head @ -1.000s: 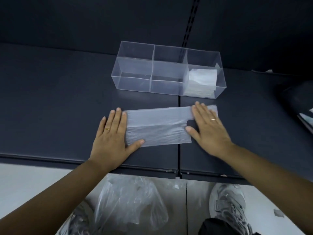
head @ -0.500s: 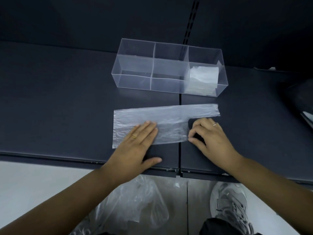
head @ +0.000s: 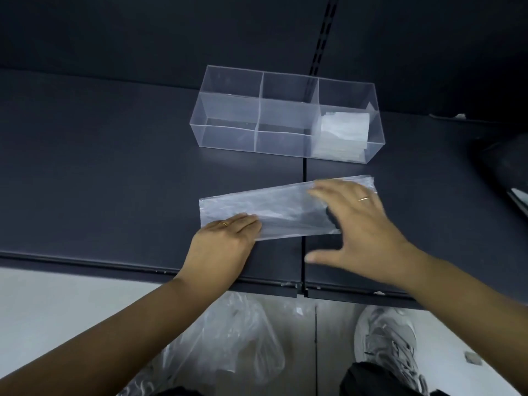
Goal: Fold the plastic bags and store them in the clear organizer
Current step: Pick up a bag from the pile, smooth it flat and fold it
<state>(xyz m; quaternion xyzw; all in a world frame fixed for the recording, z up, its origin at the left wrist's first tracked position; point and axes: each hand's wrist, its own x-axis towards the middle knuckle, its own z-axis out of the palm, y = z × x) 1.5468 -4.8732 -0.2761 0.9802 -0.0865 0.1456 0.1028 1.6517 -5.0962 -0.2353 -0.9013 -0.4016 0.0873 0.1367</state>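
A translucent plastic bag (head: 274,212), folded into a long strip, lies slightly slanted on the dark table (head: 100,172). My left hand (head: 225,244) rests flat with straight fingers on the strip's near left corner. My right hand (head: 357,227) is spread open over the strip's right end, blurred; whether it touches the bag I cannot tell. Behind the strip stands the clear organizer (head: 228,138) with several compartments. Its right end holds folded white bags (head: 343,132).
The table's front edge (head: 85,262) runs just below my hands, with a seam (head: 304,172) down the middle. A crumpled clear bag (head: 237,344) lies on the floor beside a grey shoe (head: 388,344). A dark object (head: 503,167) sits at the right edge.
The strip has been folded narrower and now slants. My left hand slid to its left corner. My right hand uncurled and spread over the right end.
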